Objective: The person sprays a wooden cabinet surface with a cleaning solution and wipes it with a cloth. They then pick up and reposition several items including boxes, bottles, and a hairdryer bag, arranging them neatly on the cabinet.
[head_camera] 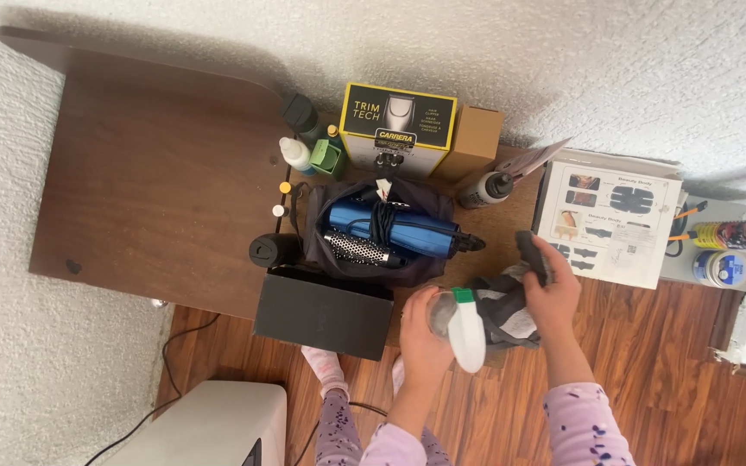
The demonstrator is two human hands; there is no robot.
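Note:
My left hand (pixel 422 332) grips a white spray bottle (pixel 466 332) with a green collar, held near the front edge of the brown desk (pixel 157 181). My right hand (pixel 551 289) holds a grey cloth (pixel 502 311), which is bunched up right beside the bottle. Just left of my hands, an open dark pouch (pixel 373 269) holds a blue hair dryer (pixel 395 231) and a round bristle brush (pixel 357 248).
A black box (pixel 321 315) sits at the desk's front edge. At the back stand a yellow-trimmed box (pixel 399 129), a brown carton (pixel 475 138), small bottles (pixel 295 155) and a grey bottle (pixel 487 188). A white printed sheet (pixel 610 216) lies to the right. Wooden floor below.

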